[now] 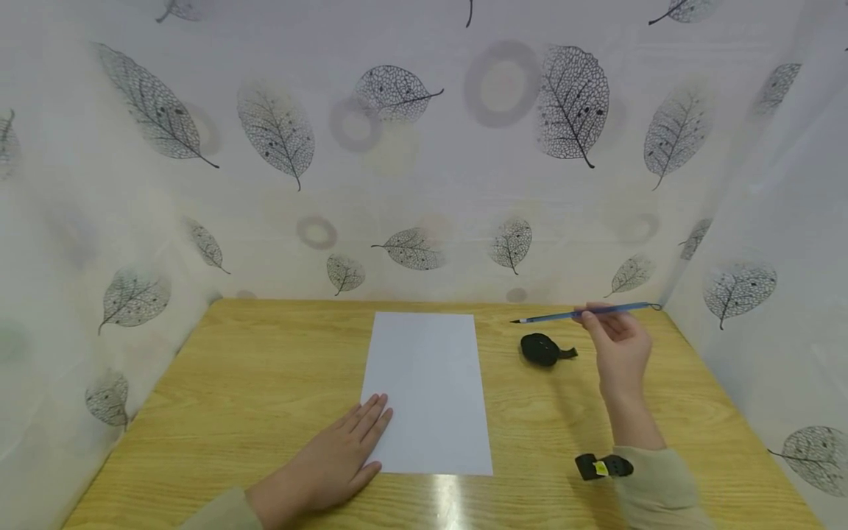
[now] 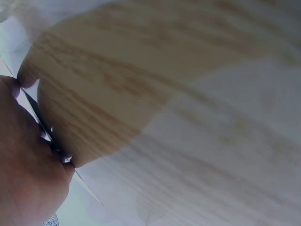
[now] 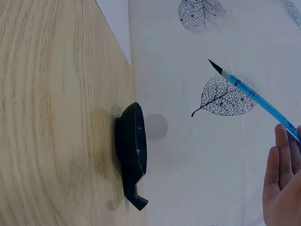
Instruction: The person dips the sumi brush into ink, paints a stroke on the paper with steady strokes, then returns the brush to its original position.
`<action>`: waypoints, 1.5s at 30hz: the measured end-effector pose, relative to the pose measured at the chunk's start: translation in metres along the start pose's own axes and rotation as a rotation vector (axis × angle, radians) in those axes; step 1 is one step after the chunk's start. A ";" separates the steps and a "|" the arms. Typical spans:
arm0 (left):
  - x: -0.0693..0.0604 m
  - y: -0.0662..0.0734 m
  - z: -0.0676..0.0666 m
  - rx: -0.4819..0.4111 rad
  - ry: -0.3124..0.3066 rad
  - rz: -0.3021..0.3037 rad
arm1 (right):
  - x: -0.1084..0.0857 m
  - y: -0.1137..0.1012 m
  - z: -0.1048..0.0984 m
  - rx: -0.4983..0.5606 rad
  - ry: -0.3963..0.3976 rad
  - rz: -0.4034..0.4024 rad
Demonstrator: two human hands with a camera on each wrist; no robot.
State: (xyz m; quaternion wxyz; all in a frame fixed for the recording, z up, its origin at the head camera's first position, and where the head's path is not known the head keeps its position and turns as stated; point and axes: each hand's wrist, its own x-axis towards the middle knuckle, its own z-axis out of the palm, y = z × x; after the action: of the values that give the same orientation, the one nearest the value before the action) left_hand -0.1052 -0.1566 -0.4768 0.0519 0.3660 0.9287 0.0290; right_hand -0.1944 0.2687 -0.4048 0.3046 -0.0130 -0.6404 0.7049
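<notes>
A white sheet of paper (image 1: 433,390) lies upright-wise on the wooden table. My left hand (image 1: 334,456) rests flat on its lower left edge, fingers straight; the left wrist view shows that hand (image 2: 33,155) at the sheet's edge from low down. Held above the table at the right, a blue writing brush (image 1: 553,317) with a dark tip is pinched by my right hand (image 1: 619,346). Its tip points left toward the paper. Below the brush sits a small black ink dish (image 1: 539,350) with a short handle, seen side-on in the right wrist view (image 3: 129,146).
The wooden table (image 1: 265,368) is enclosed at the back and sides by a pale curtain (image 1: 437,177) printed with leaves. A black strap device (image 1: 603,467) is at my right sleeve.
</notes>
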 end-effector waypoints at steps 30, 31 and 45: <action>0.000 0.000 0.001 -0.008 0.003 0.003 | -0.020 0.017 0.037 0.052 -0.070 0.042; 0.000 0.000 0.001 -0.010 0.003 0.002 | -0.020 0.017 0.038 0.050 -0.072 0.043; 0.000 0.001 0.000 -0.001 0.012 0.001 | -0.032 0.025 0.059 0.047 -0.133 0.073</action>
State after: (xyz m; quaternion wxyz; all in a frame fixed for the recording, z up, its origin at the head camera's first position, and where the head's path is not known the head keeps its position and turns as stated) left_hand -0.1044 -0.1565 -0.4771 0.0464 0.3664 0.9287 0.0316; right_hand -0.2028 0.2021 -0.4288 0.2357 0.0175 -0.6417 0.7296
